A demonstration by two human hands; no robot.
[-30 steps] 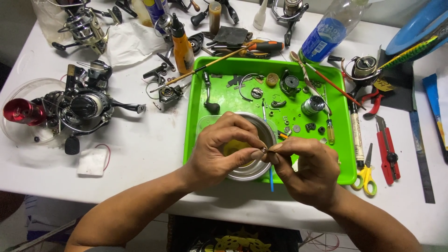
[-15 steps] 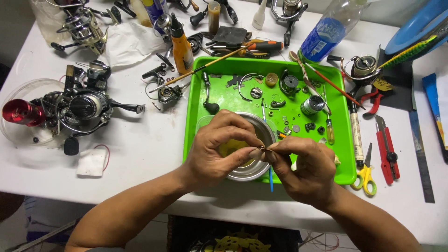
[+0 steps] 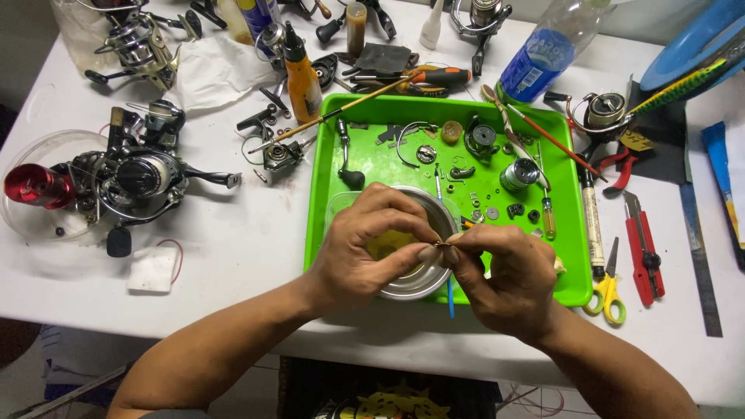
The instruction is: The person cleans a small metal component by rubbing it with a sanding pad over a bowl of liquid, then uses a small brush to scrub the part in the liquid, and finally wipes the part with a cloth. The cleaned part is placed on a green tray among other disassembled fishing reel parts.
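My left hand [image 3: 372, 252] and my right hand [image 3: 504, 279] meet fingertip to fingertip over a small metal bowl [image 3: 411, 285] in the near part of a green tray [image 3: 334, 178]. Between the fingertips of both hands sits a tiny brownish metal part [image 3: 442, 245]. The bowl holds yellowish liquid, mostly hidden by my left hand. A thin blue-handled tool [image 3: 450, 299] lies under my right hand at the tray's front edge. Small reel parts lie scattered in the far half of the tray: a spool [image 3: 518, 174], a round gear [image 3: 483, 137], a crank handle [image 3: 347, 159].
On the white table: a black and red fishing reel [image 3: 116, 182] on a clear lid at left, an orange oil bottle [image 3: 301, 77], a blue-labelled plastic bottle [image 3: 539, 58], yellow scissors [image 3: 607, 287], a red cutter [image 3: 642, 248], a steel ruler [image 3: 694, 256], a white cloth pad [image 3: 154, 269].
Both hands stay pinched together over the bowl, with only slight finger shifts around the tiny part. Nothing else has moved.
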